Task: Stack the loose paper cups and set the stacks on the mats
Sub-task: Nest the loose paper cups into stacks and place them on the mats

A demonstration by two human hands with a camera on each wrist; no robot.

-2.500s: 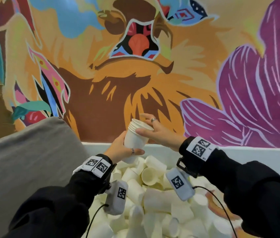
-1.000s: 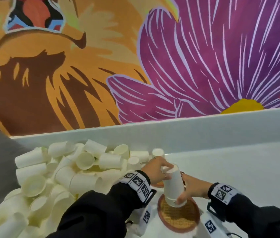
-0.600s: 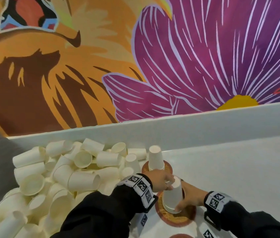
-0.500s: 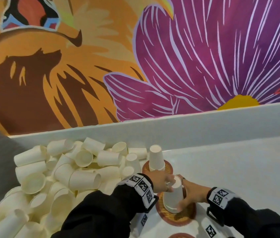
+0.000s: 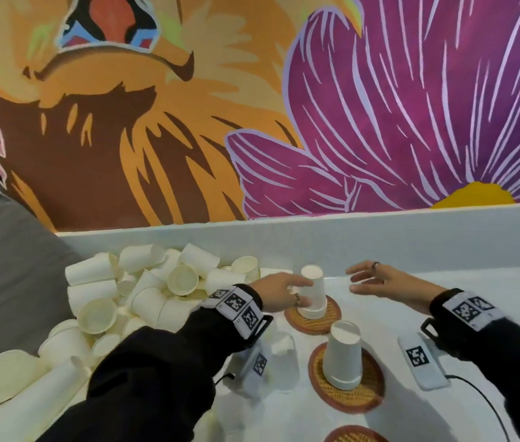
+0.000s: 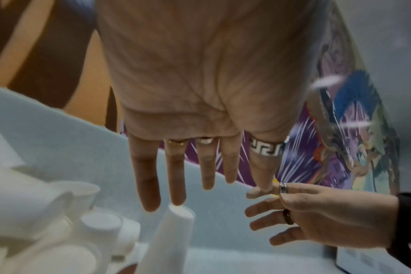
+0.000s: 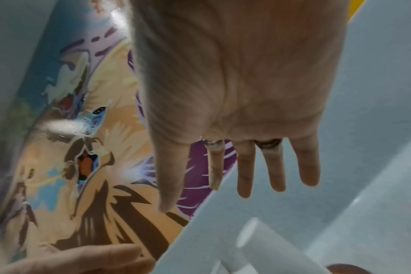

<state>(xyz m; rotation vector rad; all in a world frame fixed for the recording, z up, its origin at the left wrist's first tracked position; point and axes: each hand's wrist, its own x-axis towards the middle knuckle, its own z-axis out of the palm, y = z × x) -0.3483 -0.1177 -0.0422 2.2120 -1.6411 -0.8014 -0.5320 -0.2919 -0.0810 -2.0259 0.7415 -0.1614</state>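
Stack [image 5: 343, 355] newly set on near mat [image 5: 346, 381]
Both hands, left hand [image 5: 279, 293] and right hand [image 5: 383, 283], now spread, empty; loose cups [image 5: 144, 295] remain

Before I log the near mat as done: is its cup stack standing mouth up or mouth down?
Mouth down. The near stack shows its closed base on top and its layered rims rest on the near mat.

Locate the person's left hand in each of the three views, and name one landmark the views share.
Head: left hand at centre, beside the far cup stack.
Left wrist: fills the upper centre.
Right wrist: bottom left corner.
Shared landmark: purple flower mural.
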